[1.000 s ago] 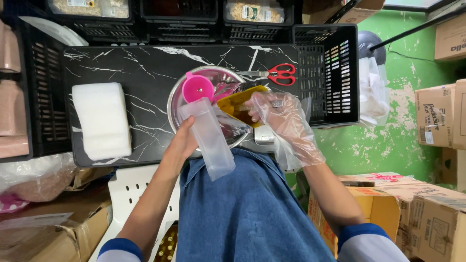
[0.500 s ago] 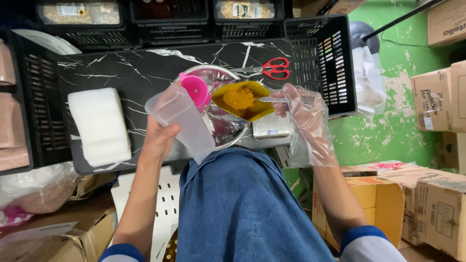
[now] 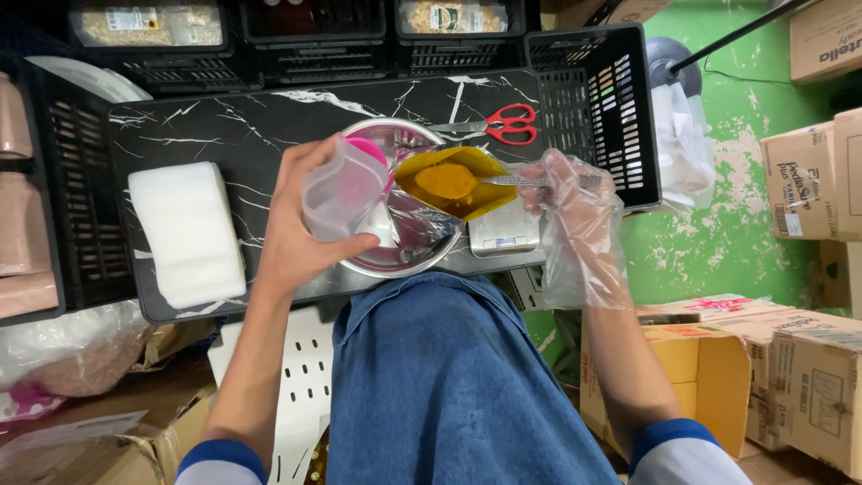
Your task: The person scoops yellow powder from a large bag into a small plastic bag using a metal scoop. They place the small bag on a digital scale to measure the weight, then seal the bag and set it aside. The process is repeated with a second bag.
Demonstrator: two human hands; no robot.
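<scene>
- One heaped spoonful of orange-yellow powder (image 3: 444, 180) sits on the metal spoon (image 3: 521, 180), poised over the open yellow pouch (image 3: 453, 184), right above the steel bowl (image 3: 395, 202).
- The right hand (image 3: 575, 202), in a loose clear plastic glove, has its fingers pinched shut around the spoon's handle, out at 3 o'clock from the pouch.
- Over at 9 o'clock from the pouch, the left hand (image 3: 301, 220) is bare, its fingers and thumb wrapped around a small clear plastic bag (image 3: 341, 189), mouth tilted towards the spoon.
- A pink round thing (image 3: 368, 148) peeks out behind the bag; what it is, I cannot tell.
- How far along? By my reading the scoop is loaded but nothing is tipped yet: the bag looks empty, so the filling is all to come.
- Just at 4 o'clock from the bowl, a small grey scale (image 3: 503, 233) sits on the edge of the black marbled board (image 3: 224, 126).
- Red-handled scissors (image 3: 503, 124) lie at 1 o'clock from the bowl.
- A white stack of bags or foam (image 3: 184, 229), hard to say which, lies well off at 9 o'clock.
- Black crates (image 3: 593, 99) ring the board, a blue denim lap (image 3: 440, 386) is at 6 o'clock, and cardboard boxes (image 3: 772, 359) are piled at 4 o'clock.
</scene>
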